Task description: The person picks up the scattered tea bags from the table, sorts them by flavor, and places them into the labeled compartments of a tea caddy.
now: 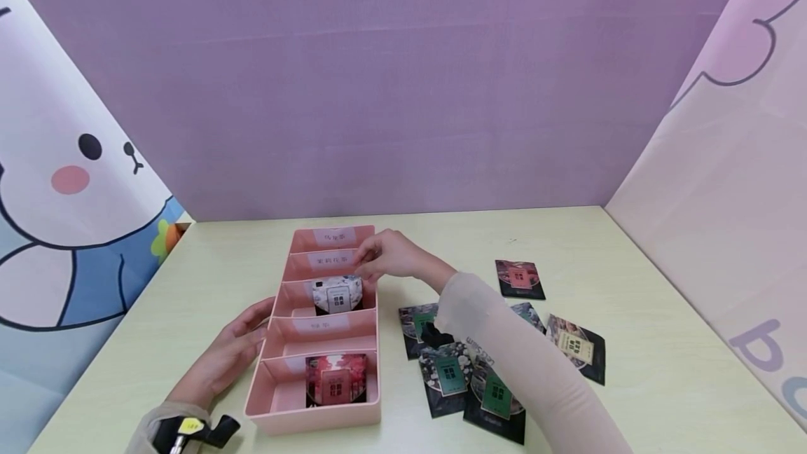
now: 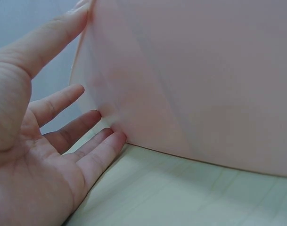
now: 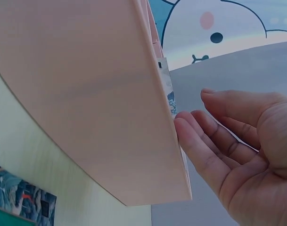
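Observation:
A pink divided box (image 1: pixel 315 426) stands on the table, its compartments in one row with white labels. In its middle compartment stands a white-fronted tea sachet (image 1: pixel 338 296); a red tea sachet (image 1: pixel 336 380) is in the nearest one. My right hand (image 1: pixel 396 256) is over the box's right rim, just above the white sachet. In the right wrist view its thumb stands apart from the fingers (image 3: pixel 200 146), with nothing between them. My left hand (image 1: pixel 232 352) rests against the box's left side, thumb up at the rim and fingertips low on the wall.
Right of the box lie several loose sachets: a green-labelled floral one (image 1: pixel 449 377), a darker green-labelled one (image 1: pixel 496 398) and others partly under the right sleeve (image 1: pixel 504 342). A cream-labelled sachet (image 1: pixel 576 347) and a red one (image 1: pixel 520 279) lie farther right. A purple panel (image 1: pixel 403 90) rises behind the table.

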`<state>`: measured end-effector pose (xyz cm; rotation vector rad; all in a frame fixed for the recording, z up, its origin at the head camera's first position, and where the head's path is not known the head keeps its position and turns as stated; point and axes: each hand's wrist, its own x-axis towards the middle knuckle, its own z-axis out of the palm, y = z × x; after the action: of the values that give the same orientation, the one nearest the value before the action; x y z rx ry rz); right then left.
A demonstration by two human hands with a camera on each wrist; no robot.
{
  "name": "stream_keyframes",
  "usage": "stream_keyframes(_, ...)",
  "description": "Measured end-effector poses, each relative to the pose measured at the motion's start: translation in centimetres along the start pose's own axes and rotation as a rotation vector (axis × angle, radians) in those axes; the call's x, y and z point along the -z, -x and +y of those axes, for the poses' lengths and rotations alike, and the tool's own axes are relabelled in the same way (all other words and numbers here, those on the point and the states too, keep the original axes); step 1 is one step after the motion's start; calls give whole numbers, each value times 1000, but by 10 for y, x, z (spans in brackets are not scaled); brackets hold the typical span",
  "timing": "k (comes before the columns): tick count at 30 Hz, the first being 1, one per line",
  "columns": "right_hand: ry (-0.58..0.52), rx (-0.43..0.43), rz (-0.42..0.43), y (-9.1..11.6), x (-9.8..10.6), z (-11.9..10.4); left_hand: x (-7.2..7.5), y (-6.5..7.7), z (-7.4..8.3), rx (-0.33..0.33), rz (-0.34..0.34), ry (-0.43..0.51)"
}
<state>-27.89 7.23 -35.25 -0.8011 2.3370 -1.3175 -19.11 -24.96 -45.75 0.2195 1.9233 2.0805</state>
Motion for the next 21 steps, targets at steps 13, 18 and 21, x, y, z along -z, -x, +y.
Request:
stream_keyframes(13, -45, 3, 20, 10, 17, 2, 0, -1, 0, 14, 7, -17)
stream_keyframes(18, -46, -21, 42, 13, 29, 9, 1, -1, -3, -18, -21, 5)
stream_keyframes(21, -58, -38, 54, 16, 37, 16, 2, -1, -4, -38, -34, 21)
